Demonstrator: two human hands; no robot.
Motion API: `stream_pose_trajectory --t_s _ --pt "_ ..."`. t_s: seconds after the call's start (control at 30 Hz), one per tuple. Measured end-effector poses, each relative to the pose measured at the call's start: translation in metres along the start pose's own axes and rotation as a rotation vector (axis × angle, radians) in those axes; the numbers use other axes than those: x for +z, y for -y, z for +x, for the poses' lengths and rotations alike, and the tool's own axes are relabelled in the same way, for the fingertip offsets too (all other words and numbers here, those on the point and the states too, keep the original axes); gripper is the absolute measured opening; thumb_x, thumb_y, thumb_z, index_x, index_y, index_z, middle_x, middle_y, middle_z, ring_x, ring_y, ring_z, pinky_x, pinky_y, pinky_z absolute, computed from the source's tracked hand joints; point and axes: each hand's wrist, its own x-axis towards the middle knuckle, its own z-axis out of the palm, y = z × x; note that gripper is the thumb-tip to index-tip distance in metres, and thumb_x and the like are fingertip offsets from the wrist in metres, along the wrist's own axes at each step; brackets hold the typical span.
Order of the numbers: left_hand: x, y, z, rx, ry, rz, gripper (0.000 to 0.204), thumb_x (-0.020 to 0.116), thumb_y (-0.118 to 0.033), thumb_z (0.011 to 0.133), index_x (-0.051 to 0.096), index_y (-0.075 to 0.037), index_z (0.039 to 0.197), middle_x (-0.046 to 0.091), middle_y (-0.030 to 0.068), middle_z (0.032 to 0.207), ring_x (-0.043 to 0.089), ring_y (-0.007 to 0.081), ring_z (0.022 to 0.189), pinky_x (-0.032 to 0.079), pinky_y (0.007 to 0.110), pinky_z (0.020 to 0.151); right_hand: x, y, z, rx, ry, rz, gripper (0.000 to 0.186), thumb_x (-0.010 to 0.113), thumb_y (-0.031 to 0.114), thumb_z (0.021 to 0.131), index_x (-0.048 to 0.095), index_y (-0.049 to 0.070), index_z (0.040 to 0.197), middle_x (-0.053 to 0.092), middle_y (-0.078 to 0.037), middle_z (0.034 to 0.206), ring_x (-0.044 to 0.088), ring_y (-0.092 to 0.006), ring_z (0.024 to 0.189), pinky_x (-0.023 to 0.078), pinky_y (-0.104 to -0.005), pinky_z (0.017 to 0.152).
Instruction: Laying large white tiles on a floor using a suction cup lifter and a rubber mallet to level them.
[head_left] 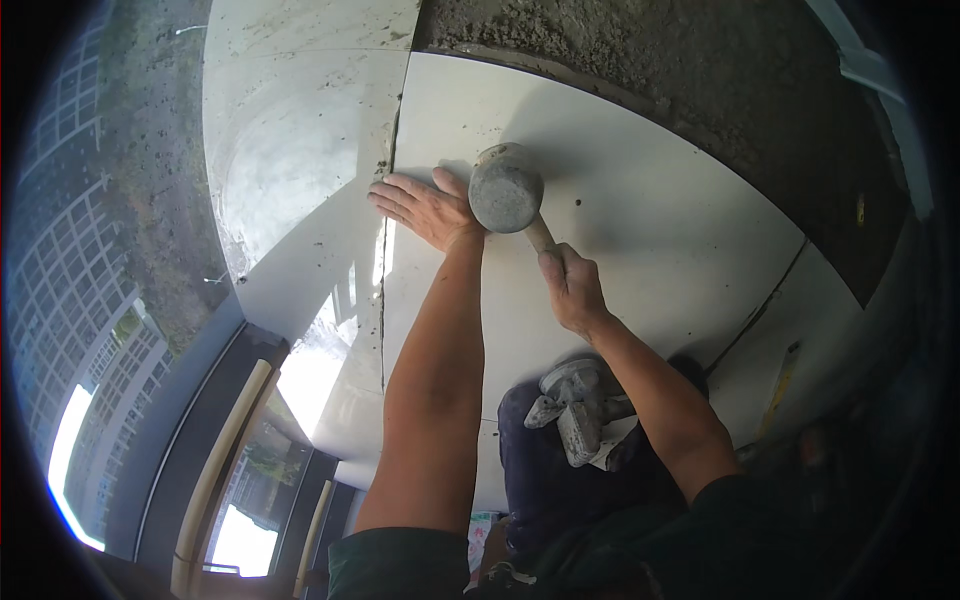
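Observation:
My left hand (425, 208) lies flat with fingers apart on a large pale floor tile (620, 200), its fingertips reaching over the dark joint toward the neighbouring glossy tile (290, 160). A mallet with a thick grey rounded head (507, 190) is in my right hand (575, 290), which wraps round its short light handle. The head is just right of my left wrist, above the tile; whether it touches the surface I cannot tell. By my dark-clothed knees sits a grey, mortar-crusted tool (578, 420) with a round top and a stubby body.
Rough grey mortar (640, 60) borders the tile's far edge. Another joint (765, 305) runs at the right, with a yellow strip-like object (780, 385) near it. To the left are window frames with a tan rail (225, 460). Crumbs of mortar dot the tiles.

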Motion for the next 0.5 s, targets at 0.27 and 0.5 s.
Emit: stream_pose_trajectory --t_s 0.27,0.5 --pt "0.005 0.011 0.002 0.015 -0.043 0.041 0.081 0.044 -0.045 0.098 0.023 0.012 0.151 0.013 0.0333 0.161 0.005 0.0444 0.153 0.004 0.047 0.128 0.004 0.005 -0.008 -0.050 0.007 0.001 0.035 0.054 0.033 0.103 0.059 -0.001 0.094 0.057 -0.011 0.061 0.059 -0.0248 0.053 0.046 -0.0379 0.054" --pt "-0.003 -0.003 -0.002 -0.007 -0.019 -0.016 0.081 0.040 -0.045 0.098 0.021 0.014 0.151 0.013 0.0338 0.161 0.005 0.0440 0.153 0.003 0.048 0.127 -0.002 0.001 -0.017 -0.055 -0.055 0.008 0.043 0.050 0.039 0.104 0.059 -0.001 0.090 0.056 -0.012 0.061 0.057 -0.0239 0.054 0.046 -0.0396 0.055"
